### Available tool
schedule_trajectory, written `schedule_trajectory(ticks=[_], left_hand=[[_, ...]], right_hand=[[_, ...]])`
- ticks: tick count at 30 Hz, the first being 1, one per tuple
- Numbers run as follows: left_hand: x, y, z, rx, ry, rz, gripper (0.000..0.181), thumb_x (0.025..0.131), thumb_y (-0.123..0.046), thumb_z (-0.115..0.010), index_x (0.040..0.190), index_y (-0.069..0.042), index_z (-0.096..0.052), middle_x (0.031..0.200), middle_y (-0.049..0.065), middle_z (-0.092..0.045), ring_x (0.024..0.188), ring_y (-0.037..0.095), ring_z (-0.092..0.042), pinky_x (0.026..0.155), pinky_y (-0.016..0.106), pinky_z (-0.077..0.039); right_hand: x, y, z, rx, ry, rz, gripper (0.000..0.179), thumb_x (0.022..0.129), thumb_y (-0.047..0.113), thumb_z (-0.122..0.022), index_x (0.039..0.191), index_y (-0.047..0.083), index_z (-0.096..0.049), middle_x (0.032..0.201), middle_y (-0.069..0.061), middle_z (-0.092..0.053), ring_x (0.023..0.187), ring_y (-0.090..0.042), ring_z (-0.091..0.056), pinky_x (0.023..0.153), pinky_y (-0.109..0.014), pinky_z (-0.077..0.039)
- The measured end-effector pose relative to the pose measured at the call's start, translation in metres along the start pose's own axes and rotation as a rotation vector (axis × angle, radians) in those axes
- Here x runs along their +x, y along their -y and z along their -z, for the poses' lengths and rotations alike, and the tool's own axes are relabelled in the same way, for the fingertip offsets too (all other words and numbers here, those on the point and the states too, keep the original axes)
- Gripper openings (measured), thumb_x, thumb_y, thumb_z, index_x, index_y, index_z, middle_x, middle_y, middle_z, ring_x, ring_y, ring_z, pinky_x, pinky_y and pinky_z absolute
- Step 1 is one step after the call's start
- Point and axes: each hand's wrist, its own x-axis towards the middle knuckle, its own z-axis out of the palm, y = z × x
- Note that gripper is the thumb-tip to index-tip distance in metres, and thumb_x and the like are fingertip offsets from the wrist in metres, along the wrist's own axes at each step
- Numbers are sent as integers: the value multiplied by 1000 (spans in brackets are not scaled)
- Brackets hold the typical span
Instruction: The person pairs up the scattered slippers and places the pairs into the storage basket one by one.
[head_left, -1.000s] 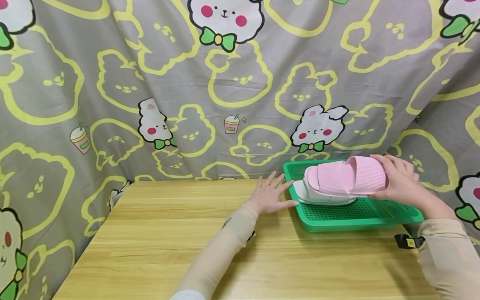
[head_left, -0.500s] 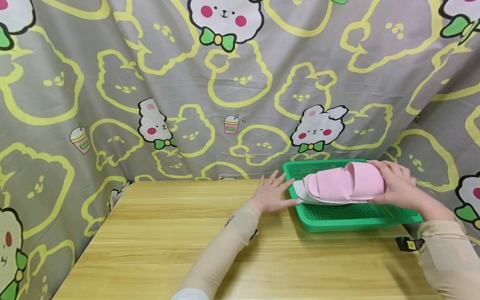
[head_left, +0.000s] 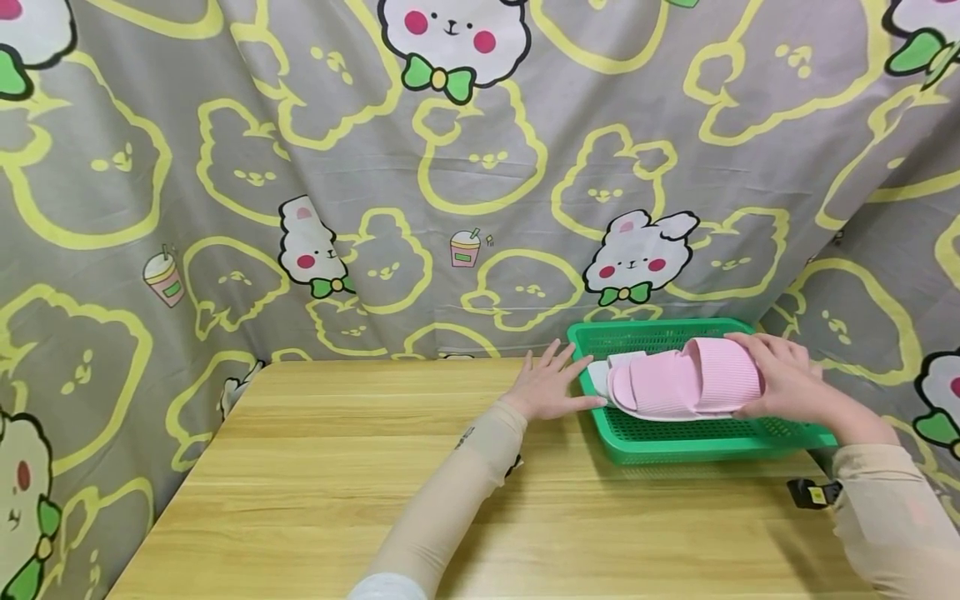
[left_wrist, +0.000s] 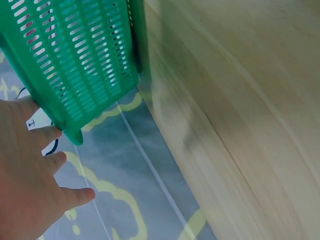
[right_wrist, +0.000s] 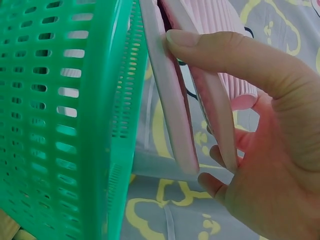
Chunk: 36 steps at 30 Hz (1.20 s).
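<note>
A pair of pink ribbed slippers (head_left: 663, 383) lies low inside the green basket (head_left: 675, 451), overlapping white slippers (head_left: 597, 377) at the basket's left end. My right hand (head_left: 787, 379) grips the pink pair at the right end. In the right wrist view the thumb presses one pink sole (right_wrist: 172, 105), and fingers reach round the other slipper. My left hand (head_left: 546, 390) is at the basket's left rim with fingers spread. From the left wrist, fingertips of the left hand (left_wrist: 30, 170) meet the rim of the perforated basket (left_wrist: 75, 117).
The basket stands at the back right of a wooden table (head_left: 337, 467). Behind it hangs a grey curtain (head_left: 360, 167) with yellow outlines and cartoon rabbits. A black strap piece (head_left: 810, 493) shows by the right wrist.
My right hand has lowered the pink slippers into the basket and shifted them slightly toward the front. More of the white pair shows behind them. The left hand has edged slightly right.
</note>
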Motion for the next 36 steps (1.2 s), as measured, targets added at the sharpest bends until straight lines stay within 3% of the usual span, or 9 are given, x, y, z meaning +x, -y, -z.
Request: schedule_trajectory(ticks=[10,36], left_hand=[[2,0,-3,-29,4,7,81,86,-79,-37,154,-44,-11,166,-2,-7,154,24,1,119,64,-10],[1,-1,-2,-39,-1,14,81,86,-78,-38,154,-43,-12,166,-2,-8,154,27,-5,118,64,-11]], right_hand=[[-1,3,-10,-28,28,5,111,54,30,-93,144,10,-31,137,-33,-31,116,-57,-20,73,-60,-27],[1,10,-25,-48,67,17,113,53,34,-94,145,14,-30,137,-31,-32,117,-54,-23,74,-59,-29]])
